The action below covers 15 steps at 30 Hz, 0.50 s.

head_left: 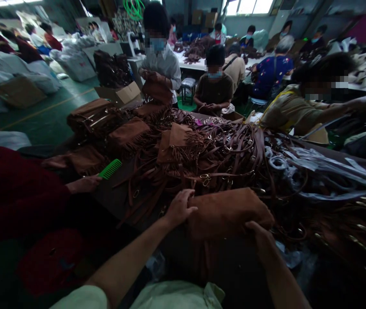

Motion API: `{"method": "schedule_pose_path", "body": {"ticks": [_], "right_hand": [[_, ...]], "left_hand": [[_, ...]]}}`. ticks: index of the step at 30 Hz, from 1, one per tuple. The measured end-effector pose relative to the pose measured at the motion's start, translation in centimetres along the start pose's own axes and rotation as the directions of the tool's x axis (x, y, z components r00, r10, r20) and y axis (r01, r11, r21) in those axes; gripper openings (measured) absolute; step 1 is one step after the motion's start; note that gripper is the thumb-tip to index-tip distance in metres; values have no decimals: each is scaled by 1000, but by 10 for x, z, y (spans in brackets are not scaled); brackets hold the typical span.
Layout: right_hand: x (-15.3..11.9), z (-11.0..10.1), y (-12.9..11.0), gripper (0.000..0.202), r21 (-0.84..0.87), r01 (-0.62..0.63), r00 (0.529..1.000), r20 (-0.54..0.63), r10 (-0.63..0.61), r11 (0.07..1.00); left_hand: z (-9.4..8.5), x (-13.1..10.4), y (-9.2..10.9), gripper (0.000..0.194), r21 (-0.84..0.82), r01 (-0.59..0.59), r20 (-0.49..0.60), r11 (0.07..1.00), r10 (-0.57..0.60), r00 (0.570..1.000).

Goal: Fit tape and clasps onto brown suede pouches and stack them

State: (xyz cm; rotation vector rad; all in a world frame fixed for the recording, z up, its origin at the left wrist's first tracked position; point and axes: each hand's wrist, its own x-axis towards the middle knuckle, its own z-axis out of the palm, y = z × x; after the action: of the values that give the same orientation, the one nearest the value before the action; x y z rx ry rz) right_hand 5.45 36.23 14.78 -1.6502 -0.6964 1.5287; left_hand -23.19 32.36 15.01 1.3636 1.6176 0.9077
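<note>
A brown suede bag (228,212) is held low over the table edge, its long side running across in front of me. My left hand (179,208) grips its left end, with the thumb pointing inward. My right hand (262,236) is closed on the lower right edge, thumb on top and the other fingers hidden beneath. Dark strips hang below the bag's left part. Just beyond it lie brown leather straps (254,143) with metal clasps (205,177), tangled in a heap. Fringed brown suede pieces (183,139) rest on that heap.
At the left, a co-worker in a dark red sleeve (18,189) holds a green comb (110,168). More brown bags (89,116) are piled at the table's far left. Clear plastic wrapping (324,167) lies at the right. Several people stand or sit across the table.
</note>
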Motion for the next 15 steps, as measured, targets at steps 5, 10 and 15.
{"method": "schedule_pose_path", "body": {"ticks": [5,10,15], "right_hand": [[-6,-19,-59,42,-3,80,959,274,-76,997],[-7,-42,-58,45,-97,153,869,486,-87,983],[-6,-54,-43,55,-180,200,830,554,-69,963]], "left_hand": [[33,17,5,86,-280,175,678,944,65,732],[108,-29,-4,50,-182,595,914,783,-89,396],[166,-61,-3,63,-215,686,846,695,-217,486]]}}
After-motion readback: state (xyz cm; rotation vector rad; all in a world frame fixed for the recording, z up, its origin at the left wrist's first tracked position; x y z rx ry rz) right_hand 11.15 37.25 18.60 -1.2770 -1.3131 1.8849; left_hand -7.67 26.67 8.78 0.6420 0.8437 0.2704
